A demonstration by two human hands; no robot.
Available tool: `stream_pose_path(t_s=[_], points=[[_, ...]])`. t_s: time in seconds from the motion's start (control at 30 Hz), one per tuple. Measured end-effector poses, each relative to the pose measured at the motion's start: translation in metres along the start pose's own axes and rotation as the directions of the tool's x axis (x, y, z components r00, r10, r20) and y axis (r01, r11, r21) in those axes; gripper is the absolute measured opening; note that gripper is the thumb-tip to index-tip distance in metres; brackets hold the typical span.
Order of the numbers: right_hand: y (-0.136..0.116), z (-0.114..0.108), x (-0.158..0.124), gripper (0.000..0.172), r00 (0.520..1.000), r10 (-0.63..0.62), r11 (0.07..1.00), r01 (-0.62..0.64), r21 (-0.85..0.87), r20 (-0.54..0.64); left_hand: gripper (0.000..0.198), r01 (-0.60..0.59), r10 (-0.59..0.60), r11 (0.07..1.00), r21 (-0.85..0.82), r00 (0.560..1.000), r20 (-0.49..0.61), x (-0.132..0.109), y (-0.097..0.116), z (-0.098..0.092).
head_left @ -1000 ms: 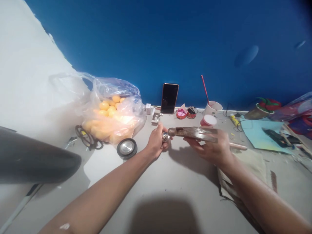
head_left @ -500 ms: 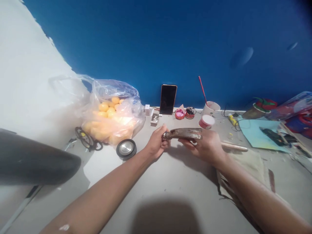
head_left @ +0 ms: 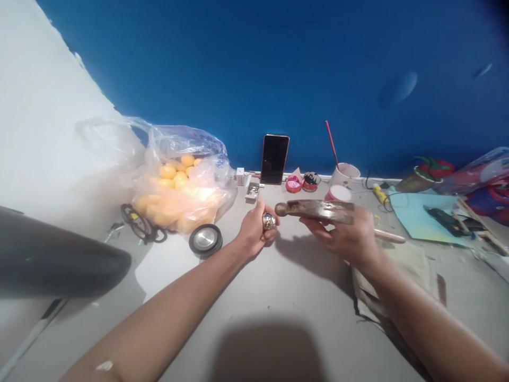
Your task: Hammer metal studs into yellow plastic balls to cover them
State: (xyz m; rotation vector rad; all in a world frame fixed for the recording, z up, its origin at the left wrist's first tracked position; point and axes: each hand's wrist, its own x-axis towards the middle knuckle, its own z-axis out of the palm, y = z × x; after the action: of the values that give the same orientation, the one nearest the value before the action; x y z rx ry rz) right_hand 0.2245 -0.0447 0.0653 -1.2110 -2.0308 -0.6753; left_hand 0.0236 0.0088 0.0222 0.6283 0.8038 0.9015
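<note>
My left hand [head_left: 252, 232] is closed around a small, round, silvery knob-like piece with a dark pattern [head_left: 269, 220], whose lower part is hidden in the fingers. In my right hand [head_left: 356, 239] is a claw hammer [head_left: 314, 209], gripped close to its worn metal head. The hammer's round striking face points left at the silvery piece, with a narrow gap between them. Its wooden handle [head_left: 389, 235] sticks out to the right behind the hand. Both hands are above the grey table [head_left: 274, 292].
At left stand a plastic bag of yellow-orange fruit [head_left: 181, 185], a round black-rimmed lid [head_left: 205, 240] and a dark cylinder [head_left: 59, 254]. A phone [head_left: 274, 159] leans on the blue wall. A cup [head_left: 345, 174], a cloth bag [head_left: 409, 270] and blue paper [head_left: 413, 217] are at right.
My right hand has drawn the hammer to the right, away from the left hand, so the silvery piece now shows. The left hand has hardly moved.
</note>
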Motion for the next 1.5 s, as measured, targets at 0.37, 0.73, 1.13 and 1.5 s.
stream_pose_path(t_s=[0.37, 0.73, 1.13, 1.5], points=[[-0.0067, -0.0029, 0.0038, 0.033, 1.000, -0.013, 1.000, 0.013, -0.015, 0.025, 0.056, -0.118, 0.119, 0.991, 0.063, 0.993, -0.012, -0.0017, -0.0018, 0.0008], [-0.0015, 0.0009, -0.0003, 0.031, 0.999, 0.026, 0.999, -0.027, 0.019, 0.028, 0.051, 0.003, -0.001, 0.997, -0.073, 1.000, 0.029, 0.0002, -0.0017, 0.0014], [-0.0035, 0.0013, 0.0011, 0.029, 0.994, -0.021, 0.998, 0.014, 0.066, 0.111, 0.052, 0.075, -0.073, 0.994, -0.080, 0.997, 0.027, 0.0002, 0.0000, 0.0014], [-0.0038, 0.0018, 0.0013, 0.029, 0.996, -0.063, 0.997, 0.060, 0.046, 0.062, 0.053, 0.064, -0.057, 0.992, -0.110, 0.996, 0.063, -0.0020, -0.0002, 0.0022]])
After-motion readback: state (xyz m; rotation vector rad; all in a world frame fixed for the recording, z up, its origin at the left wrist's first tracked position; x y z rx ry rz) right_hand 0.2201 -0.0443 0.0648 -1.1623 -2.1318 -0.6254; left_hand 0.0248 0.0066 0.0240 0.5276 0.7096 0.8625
